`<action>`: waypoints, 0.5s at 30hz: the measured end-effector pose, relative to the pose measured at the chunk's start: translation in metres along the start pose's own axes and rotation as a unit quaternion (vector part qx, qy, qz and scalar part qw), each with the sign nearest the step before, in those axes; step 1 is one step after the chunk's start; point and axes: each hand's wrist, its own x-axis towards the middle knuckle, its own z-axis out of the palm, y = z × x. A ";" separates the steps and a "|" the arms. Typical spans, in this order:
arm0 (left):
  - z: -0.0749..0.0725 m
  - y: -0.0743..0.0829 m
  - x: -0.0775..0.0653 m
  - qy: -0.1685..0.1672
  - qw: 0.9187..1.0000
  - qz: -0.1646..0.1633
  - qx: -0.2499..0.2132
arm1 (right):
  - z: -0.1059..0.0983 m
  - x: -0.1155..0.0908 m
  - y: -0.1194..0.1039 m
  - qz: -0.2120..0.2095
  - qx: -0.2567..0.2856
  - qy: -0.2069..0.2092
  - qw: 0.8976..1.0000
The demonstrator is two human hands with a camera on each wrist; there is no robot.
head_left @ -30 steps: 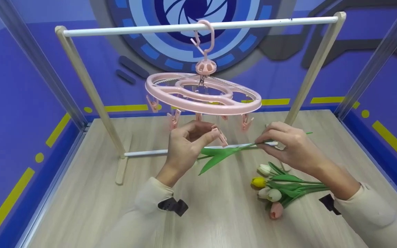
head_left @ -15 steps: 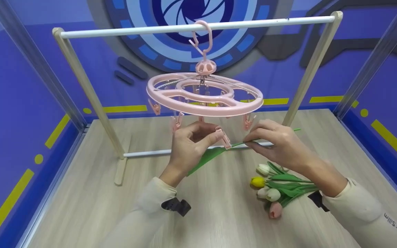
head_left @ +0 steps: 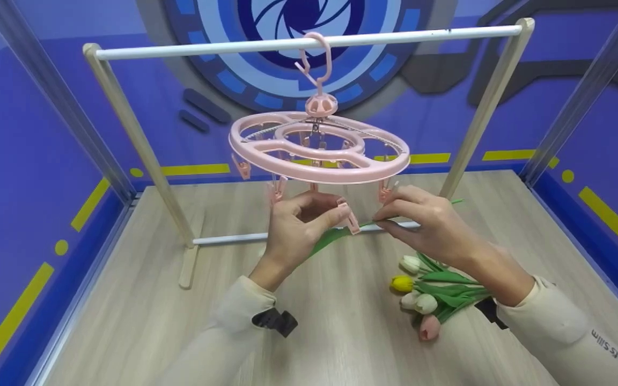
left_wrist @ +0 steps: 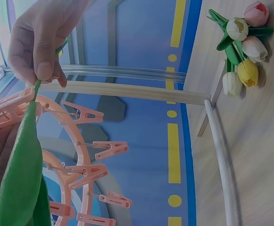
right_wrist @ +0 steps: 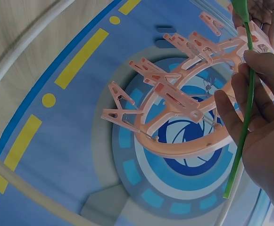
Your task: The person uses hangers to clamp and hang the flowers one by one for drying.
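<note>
In the head view my left hand (head_left: 295, 225) pinches a pink clothespin (head_left: 350, 217) that hangs under the pink round clip hanger (head_left: 319, 170). My right hand (head_left: 429, 222) pinches the thin green stem of an artificial flower, its tail (right_wrist: 236, 165) running along the palm in the right wrist view. A long green leaf (left_wrist: 21, 165) fills the lower left of the left wrist view. The stem passes right at the tip of the held clothespin, between both hands. The flower's head is hidden behind my left hand.
A rack with a white top bar (head_left: 191, 50) and wooden posts carries the hanger. Several other clothespins (head_left: 277, 190) dangle around its ring. Artificial tulips (head_left: 424, 300), white, yellow and pink, lie on the wooden table (head_left: 142, 332) at the right.
My right hand has moved left, drawing the stem along to the clothespin's tip. The leaf has slid behind my left hand. My left hand keeps its pinch on the clothespin.
</note>
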 end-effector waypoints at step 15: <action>0.000 0.000 -0.002 -0.005 1.000 -0.025 -0.005 | 0.002 0.000 -0.002 -0.002 0.000 0.002 1.000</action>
